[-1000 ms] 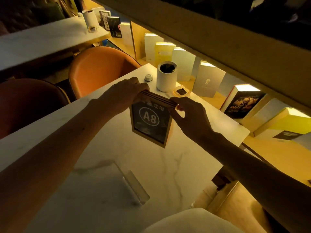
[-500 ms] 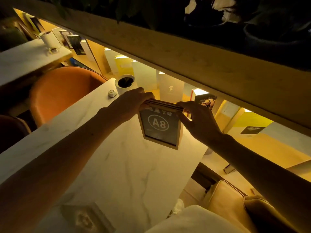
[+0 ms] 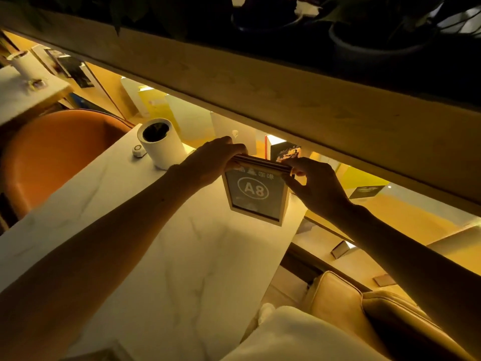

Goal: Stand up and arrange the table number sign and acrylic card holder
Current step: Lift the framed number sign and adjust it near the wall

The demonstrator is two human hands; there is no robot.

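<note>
Sign [image 3: 256,195] upright between both hands — left [image 3: 208,162], right [image 3: 316,186] — each gripping its top corners.

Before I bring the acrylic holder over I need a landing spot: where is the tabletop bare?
The widest bare patch of the marble table lies in front of the A8 sign, between the two forearms. Another runs along the left edge, below the white cylinder and small button. The far end is crowded: cylinder, button, sign, and the left hand and right hand gripping its top.

Both bare arms reach forward toward twelve o'clock — the left hand [image 3: 212,160] and right hand [image 3: 313,187] pinch inward, fingers curled (thumbs underneath), level with each other.
</note>
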